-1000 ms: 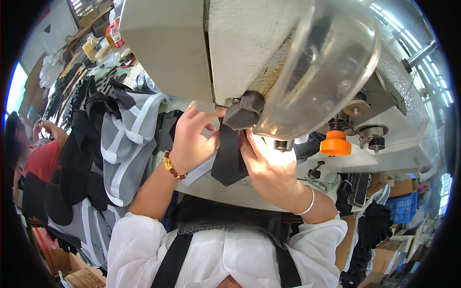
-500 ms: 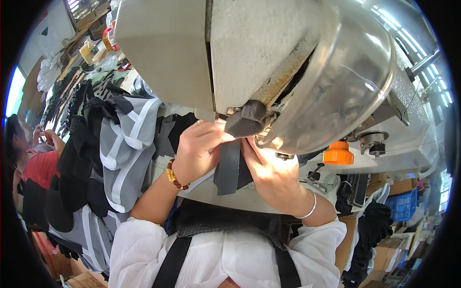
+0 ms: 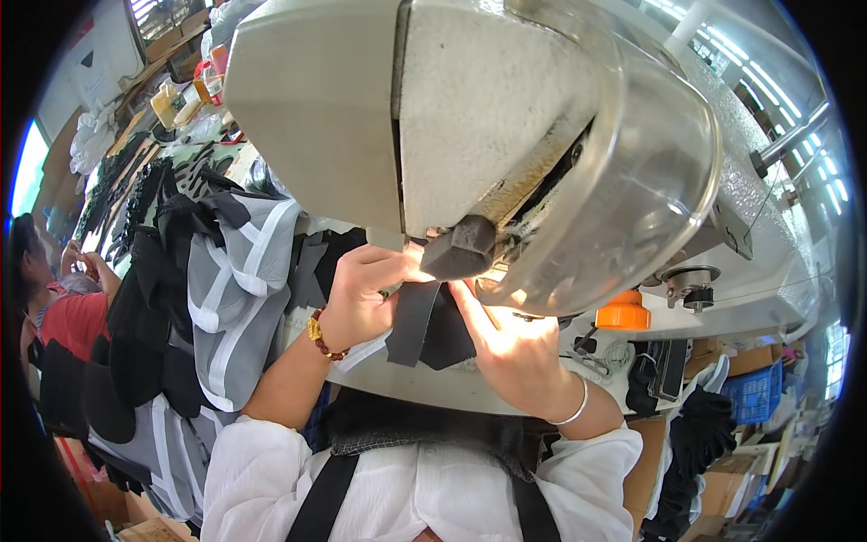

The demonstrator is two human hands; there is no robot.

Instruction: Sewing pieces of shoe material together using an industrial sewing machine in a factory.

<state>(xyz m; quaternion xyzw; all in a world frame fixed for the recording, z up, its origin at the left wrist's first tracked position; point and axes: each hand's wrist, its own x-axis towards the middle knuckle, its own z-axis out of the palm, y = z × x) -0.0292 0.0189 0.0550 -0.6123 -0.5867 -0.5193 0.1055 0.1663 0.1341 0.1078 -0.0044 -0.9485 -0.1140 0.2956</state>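
A pale sewing machine head (image 3: 492,108) with a clear curved guard (image 3: 623,181) fills the upper middle. Below its dark knob, my left hand (image 3: 366,294) is closed, pinching a dark grey fabric strip (image 3: 412,325) that hangs toward me. Beside the strip lies a black fabric piece (image 3: 447,334). My right hand (image 3: 519,352) rests along that piece's right side, a finger stretched flat against it and its other fingers partly hidden by the machine and glare. The machine head hides the needle area.
Grey and black fabric pieces with white bands (image 3: 239,298) are heaped at the left. An orange cap (image 3: 623,310) sits under the machine at the right. A blue crate (image 3: 754,393) stands farther right. Another person in a red top (image 3: 77,316) sits at the far left.
The strip's lower end has swung left, and more of the black piece shows beside it. My right hand has shifted slightly down. The machine sits a little lower in view.
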